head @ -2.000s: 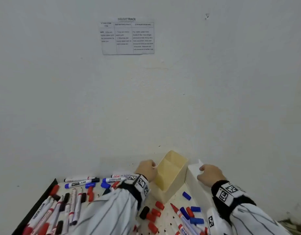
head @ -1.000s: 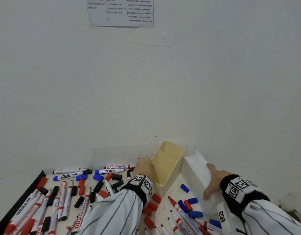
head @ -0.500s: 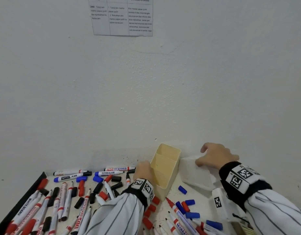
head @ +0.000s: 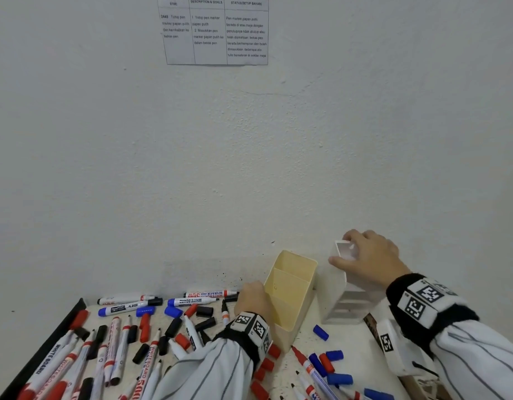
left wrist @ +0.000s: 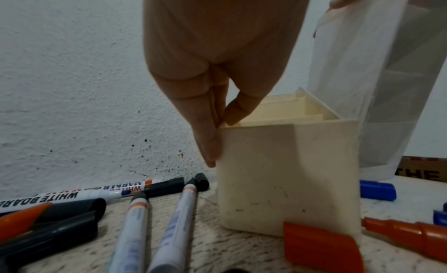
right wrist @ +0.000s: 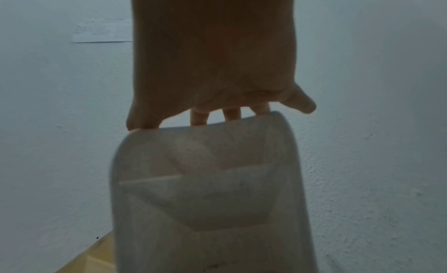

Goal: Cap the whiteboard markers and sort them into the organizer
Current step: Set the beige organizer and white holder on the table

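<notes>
A cream organizer (head: 290, 295) with two compartments stands upright at the back of the table near the wall. My left hand (head: 253, 298) pinches its left rim, thumb inside and fingers outside, as the left wrist view shows on the cream organizer (left wrist: 288, 173). To its right, a translucent white organizer (head: 340, 293) stands upright; my right hand (head: 365, 258) grips its top rim from above. The same white organizer (right wrist: 208, 191) fills the right wrist view. Uncapped and capped markers (head: 116, 339) and loose caps (head: 333, 368) in red, blue and black lie scattered over the table.
A white wall rises directly behind the organizers, with a printed sheet (head: 216, 31) taped high on it. The table's black edge (head: 47, 345) runs along the left. A brown cardboard piece (left wrist: 420, 170) lies behind the white organizer.
My right hand has tipped the white organizer from lying on its side to standing upright and now grips its top. The left hand stays on the cream organizer.
</notes>
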`<move>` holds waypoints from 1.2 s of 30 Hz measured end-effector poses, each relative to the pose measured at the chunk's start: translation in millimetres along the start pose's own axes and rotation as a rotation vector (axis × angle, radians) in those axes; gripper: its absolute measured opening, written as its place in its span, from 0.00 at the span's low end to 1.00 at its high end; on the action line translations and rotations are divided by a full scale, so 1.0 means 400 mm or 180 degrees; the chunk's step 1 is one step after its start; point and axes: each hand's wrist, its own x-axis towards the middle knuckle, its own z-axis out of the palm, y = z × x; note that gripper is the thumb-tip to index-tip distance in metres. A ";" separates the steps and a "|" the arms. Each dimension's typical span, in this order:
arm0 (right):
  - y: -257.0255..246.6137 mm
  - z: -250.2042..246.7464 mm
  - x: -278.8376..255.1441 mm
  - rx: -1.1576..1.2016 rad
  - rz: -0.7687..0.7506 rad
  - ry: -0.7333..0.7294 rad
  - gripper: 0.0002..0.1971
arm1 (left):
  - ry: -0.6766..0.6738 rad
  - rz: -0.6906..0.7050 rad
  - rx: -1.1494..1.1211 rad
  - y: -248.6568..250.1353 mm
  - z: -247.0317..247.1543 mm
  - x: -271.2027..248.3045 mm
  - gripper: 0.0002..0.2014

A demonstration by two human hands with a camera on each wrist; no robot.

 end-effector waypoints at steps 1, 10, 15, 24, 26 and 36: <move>0.001 0.011 -0.003 -0.0251 0.0054 0.0048 0.31 | -0.0021 -0.0021 -0.0027 0.000 0.000 0.000 0.12; 0.005 0.032 -0.003 0.0341 0.0253 0.0136 0.47 | 0.0010 0.0017 -0.0085 -0.016 0.003 0.007 0.15; 0.009 0.068 -0.006 0.1122 0.0318 0.0349 0.44 | 0.0055 0.0051 -0.0100 -0.019 0.010 0.011 0.14; 0.031 0.137 -0.023 0.2032 0.0674 0.0809 0.29 | 0.0108 0.0095 -0.0133 -0.025 0.016 0.014 0.13; 0.034 0.140 -0.024 0.1999 0.0648 0.0778 0.25 | 0.0104 0.0076 -0.0152 -0.023 0.018 0.011 0.12; 0.044 0.132 -0.038 0.1820 0.0651 0.0594 0.21 | 0.0136 -0.0025 -0.0211 -0.006 0.028 -0.002 0.10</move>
